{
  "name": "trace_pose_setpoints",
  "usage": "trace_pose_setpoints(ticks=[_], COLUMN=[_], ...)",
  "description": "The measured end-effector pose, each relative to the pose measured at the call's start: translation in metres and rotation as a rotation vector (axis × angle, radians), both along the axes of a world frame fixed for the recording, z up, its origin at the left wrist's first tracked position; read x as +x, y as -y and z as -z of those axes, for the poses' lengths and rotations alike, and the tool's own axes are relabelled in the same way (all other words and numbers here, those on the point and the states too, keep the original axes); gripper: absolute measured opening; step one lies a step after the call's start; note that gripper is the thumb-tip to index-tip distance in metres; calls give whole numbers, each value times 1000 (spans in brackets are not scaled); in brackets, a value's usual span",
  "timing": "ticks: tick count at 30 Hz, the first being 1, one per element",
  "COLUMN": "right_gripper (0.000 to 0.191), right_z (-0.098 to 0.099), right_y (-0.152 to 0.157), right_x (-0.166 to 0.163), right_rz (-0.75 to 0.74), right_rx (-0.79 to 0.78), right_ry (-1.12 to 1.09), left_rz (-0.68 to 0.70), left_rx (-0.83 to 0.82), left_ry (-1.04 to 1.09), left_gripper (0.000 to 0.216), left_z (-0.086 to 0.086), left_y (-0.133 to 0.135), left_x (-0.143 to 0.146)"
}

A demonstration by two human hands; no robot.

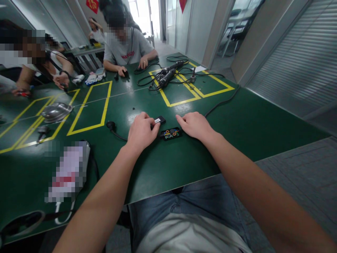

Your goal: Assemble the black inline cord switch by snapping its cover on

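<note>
My left hand [142, 131] rests on the green table [184, 154] with its fingers curled around a small black cover with a white label [159, 120]. Just to its right lies an opened black adapter case [171, 133] showing a circuit board with copper coils. My right hand [195, 124] lies knuckles up beside the case's right end, fingers bent and touching it; I cannot see anything held inside. A black cable with a plug [111, 125] runs off to the left of my left hand.
Yellow tape rectangles [89, 109] mark the table. Black tools and tangled cables [168, 75] lie at the far middle. A grey iron-shaped object [56, 111] sits at left. Two seated people [126, 45] work at the far side. The table's edge is near my lap.
</note>
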State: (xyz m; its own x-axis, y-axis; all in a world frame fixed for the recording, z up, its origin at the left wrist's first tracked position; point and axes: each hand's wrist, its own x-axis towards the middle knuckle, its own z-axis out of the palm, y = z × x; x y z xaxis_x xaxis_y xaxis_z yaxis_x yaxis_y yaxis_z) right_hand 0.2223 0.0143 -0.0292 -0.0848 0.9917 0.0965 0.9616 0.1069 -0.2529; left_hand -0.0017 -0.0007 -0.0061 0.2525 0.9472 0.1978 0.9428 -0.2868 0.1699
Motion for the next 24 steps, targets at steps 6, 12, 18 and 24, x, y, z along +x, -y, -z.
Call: trace_pose_setpoints(ticks=[6,12,18,24], right_gripper=[66,69,73,60], right_z=[0,-5,-10,-6], right_y=[1,6,6,5], right_x=[-2,-4,-4,-5], right_rz=[20,64,95,72], right_rx=[3,23,29,-11], right_ry=[20,23,2,10], left_rz=[14,-32,-61,-51], left_rx=[-149,-153,-144,-179], left_ry=[-160,-167,-146,-172], left_gripper=[56,56,59,56], left_z=[-3,-2,-8,-2], left_y=[7,8,8,7], left_x=[9,12,11,12])
